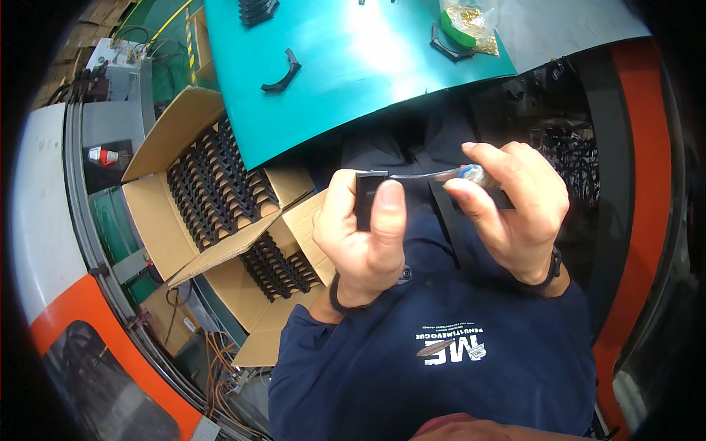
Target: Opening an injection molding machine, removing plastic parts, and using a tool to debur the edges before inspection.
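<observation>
In front of my body, my left hand (362,237) grips a black plastic part (370,200) between thumb and fingers, its straight edge on top. My right hand (516,202) is closed on the taped, whitish and blue handle of a thin-bladed hand tool (426,176). The grey blade points left and its tip meets the upper right corner of the black part. Whether the blade is sharp cannot be seen. Beyond my hands, a black curved bracket (283,72) lies on the green tabletop (338,81).
To the left, an open cardboard box (158,209) holds rows of black curved parts, with a second such box (243,309) nearer me. Another bracket (448,45) lies by a clear bag (471,18) of small brass-coloured pieces. An orange machine frame (647,162) stands at right.
</observation>
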Available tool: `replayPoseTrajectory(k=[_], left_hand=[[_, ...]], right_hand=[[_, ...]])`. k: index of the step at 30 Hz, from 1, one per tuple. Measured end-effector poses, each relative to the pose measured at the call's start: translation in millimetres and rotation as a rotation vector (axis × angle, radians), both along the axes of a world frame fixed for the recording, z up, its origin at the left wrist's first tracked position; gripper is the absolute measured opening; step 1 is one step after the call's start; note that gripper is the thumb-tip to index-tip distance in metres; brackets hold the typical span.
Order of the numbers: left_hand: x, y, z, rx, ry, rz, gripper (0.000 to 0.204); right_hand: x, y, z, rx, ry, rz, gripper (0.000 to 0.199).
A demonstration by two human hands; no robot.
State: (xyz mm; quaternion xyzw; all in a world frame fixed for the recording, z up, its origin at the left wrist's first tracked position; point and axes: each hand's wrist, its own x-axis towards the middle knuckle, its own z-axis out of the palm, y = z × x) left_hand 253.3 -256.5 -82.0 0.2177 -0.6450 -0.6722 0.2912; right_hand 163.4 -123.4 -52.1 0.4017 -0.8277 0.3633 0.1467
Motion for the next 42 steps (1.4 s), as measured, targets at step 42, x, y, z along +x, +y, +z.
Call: replayPoseTrajectory(k=[42], left_hand=[[-114, -212, -158, -1.144, -0.420, 0.032, 0.035]], right_hand=[[-17, 26, -62, 0.043, -0.573, -0.266, 0.026]])
